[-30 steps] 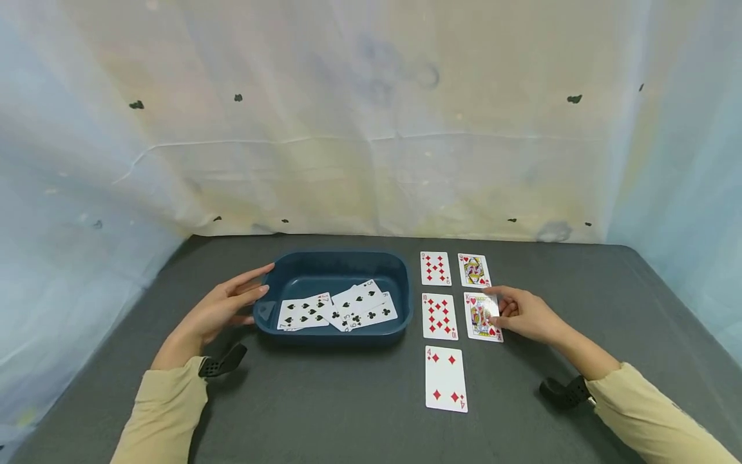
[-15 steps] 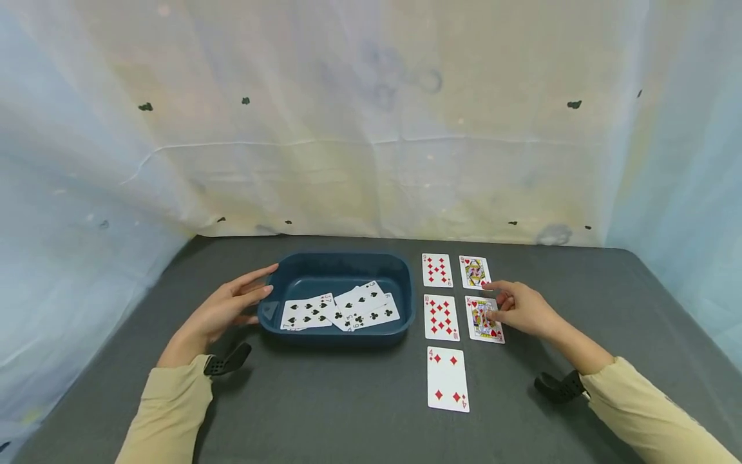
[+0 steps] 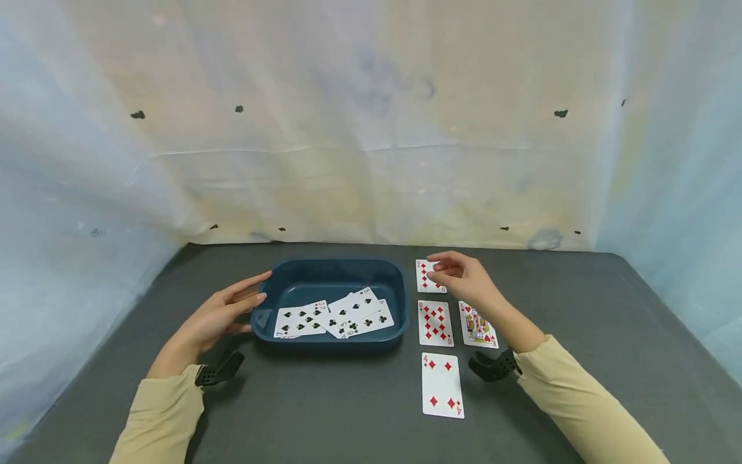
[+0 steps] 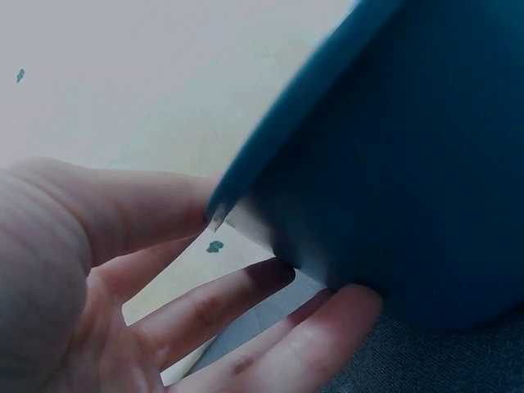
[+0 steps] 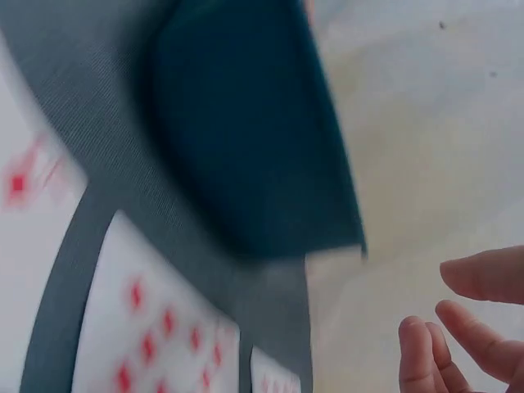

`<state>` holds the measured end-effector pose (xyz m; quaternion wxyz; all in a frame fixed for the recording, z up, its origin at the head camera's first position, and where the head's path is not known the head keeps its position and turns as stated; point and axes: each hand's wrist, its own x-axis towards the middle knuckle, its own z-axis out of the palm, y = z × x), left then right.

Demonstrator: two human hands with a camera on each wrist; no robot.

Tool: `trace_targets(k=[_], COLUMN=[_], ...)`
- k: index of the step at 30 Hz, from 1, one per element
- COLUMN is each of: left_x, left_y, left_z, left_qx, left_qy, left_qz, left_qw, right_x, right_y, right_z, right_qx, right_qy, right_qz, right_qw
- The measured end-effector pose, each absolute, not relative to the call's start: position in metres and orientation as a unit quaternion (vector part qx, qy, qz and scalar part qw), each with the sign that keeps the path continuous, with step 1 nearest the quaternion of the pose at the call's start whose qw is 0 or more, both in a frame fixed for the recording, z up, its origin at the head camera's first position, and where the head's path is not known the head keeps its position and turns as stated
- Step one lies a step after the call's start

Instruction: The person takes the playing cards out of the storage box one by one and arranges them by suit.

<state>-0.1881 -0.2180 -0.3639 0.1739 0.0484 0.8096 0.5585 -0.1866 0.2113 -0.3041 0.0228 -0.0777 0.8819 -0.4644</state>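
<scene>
Grey table (image 3: 324,419); pale drapes (image 3: 371,129) (blotched); left hand (image 3: 217,316): relaxed, touching tub (image 3: 342,276); right hand (image 3: 465,278): loose

Looks like a makeshift booth: pale, blotchy sheets (image 3: 371,142) hang around three sides of a dark grey table (image 3: 324,412)

On the tray (image 3: 330,345), looks like smooth moulded plastic, satin sheen. On the playing cards (image 3: 435,323), looks like coated paper, smooth. On the table cover (image 3: 324,412), shows matt cloth, finely ribbed in the wrist views. On the backdrop (image 3: 371,161), looks thin, creased, faintly sheeny; cannot tell cloth from plastic. On the sleeves (image 3: 159,415), wrinkled matt cloth. On the wristbands (image 3: 221,370), dull perforated rubber or plastic.
</scene>
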Motion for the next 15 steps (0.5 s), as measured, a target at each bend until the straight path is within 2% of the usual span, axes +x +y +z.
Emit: trace_targets(k=[7, 15], left_x=[-0.180, -0.196], left_y=[-0.218, -0.208], left_z=[-0.364, -0.354], left_qx=[0.044, 0.046], left_qy=[0.805, 0.798], left_qz=[0.566, 0.577], left_qw=[0.171, 0.170], right_x=[-0.199, -0.213], right_y=[0.160, 0.113], right_z=[-0.298, -0.299], right_qx=[-0.100, -0.111], right_qy=[0.846, 0.841], right_qz=[-0.522, -0.523], right_qw=[0.048, 0.084])
